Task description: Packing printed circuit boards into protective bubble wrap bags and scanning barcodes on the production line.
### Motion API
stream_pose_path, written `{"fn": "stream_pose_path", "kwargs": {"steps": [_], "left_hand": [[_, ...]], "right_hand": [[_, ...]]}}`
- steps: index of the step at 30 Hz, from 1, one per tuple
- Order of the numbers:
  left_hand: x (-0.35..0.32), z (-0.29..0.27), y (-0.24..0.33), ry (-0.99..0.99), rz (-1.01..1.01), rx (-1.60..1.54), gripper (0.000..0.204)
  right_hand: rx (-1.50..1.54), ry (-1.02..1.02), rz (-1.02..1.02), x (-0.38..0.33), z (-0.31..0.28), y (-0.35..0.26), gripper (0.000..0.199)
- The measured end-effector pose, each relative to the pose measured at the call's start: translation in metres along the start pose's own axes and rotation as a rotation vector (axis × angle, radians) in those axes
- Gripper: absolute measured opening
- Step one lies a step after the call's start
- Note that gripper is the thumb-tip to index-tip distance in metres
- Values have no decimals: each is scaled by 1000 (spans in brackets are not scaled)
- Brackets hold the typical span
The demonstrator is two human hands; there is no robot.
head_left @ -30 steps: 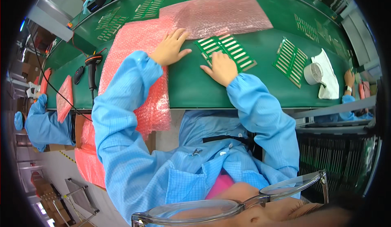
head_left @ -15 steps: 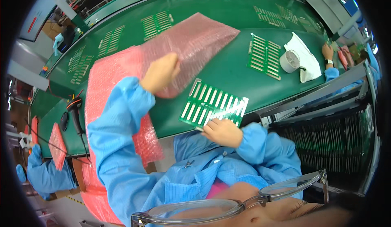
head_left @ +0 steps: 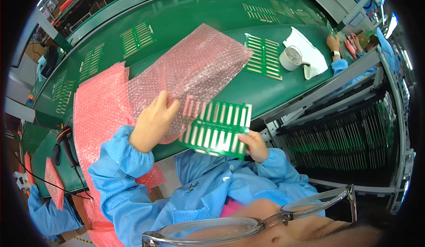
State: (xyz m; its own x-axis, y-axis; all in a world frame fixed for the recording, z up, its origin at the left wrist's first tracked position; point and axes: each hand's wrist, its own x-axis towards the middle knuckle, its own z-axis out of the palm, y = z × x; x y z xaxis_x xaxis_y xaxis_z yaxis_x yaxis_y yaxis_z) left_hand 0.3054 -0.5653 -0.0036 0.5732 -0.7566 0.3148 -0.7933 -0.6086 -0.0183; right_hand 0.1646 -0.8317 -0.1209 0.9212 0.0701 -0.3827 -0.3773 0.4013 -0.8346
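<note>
The left hand (head_left: 152,122) grips the near edge of the pink bubble-wrap bag (head_left: 190,76), fingers curled over it, and it has come closer to the body than half a second ago. The right hand (head_left: 255,146) pinches the lower right corner of the green circuit board (head_left: 217,129), now lifted off the green table (head_left: 186,16) with its left end touching the bag's mouth. A stack of pink sheets (head_left: 99,109) lies to the left.

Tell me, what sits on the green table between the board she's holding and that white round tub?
Another green slotted panel lies flat between the held circuit board and the white tub, with bare green table around it, seen in the head view.
</note>
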Motion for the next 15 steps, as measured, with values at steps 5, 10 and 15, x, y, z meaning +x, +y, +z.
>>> {"fn": "stream_pose_path", "kwargs": {"steps": [5, 10, 15], "left_hand": [[-4, 3, 4, 14, -206, 48, 34], [-1, -3, 12, 20, -143, -44, 57], [-8, -6, 21, -47, -81, -51, 73]], "right_hand": [[220, 41, -133, -38, -25, -16, 29], [266, 204, -219, -16, 27, -24, 30], [221, -9, -124, 41, 77, -27, 23]]}}
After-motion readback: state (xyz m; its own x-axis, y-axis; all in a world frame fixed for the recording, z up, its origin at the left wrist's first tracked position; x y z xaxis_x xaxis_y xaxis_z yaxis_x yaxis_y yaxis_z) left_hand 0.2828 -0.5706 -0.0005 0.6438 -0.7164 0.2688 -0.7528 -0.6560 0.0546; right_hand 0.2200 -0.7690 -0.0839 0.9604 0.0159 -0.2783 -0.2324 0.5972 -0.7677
